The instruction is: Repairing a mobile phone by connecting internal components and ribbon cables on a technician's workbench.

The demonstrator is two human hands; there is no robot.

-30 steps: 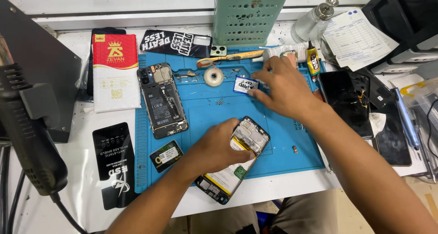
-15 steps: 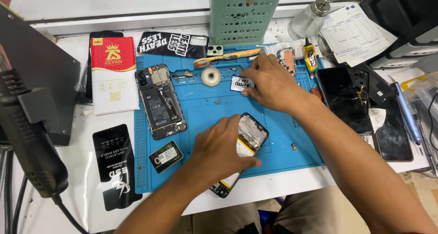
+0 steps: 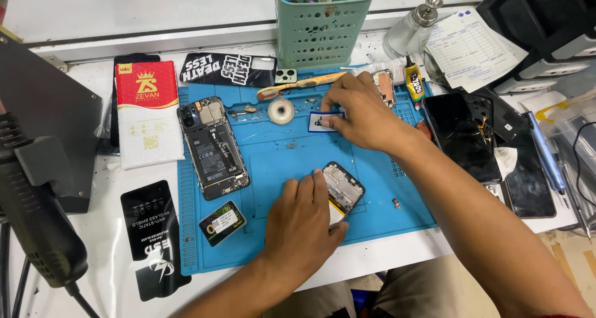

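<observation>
Head view: the left hand (image 3: 304, 222) lies flat over an opened phone (image 3: 343, 191) near the blue mat's (image 3: 279, 163) front edge, fingers spread. Farther back, the right hand (image 3: 360, 110) pinches a small white-and-blue label card (image 3: 320, 122). A red-and-white box (image 3: 148, 116) sits far left; a black packet (image 3: 152, 237) lies near left on the desk (image 3: 105, 250).
</observation>
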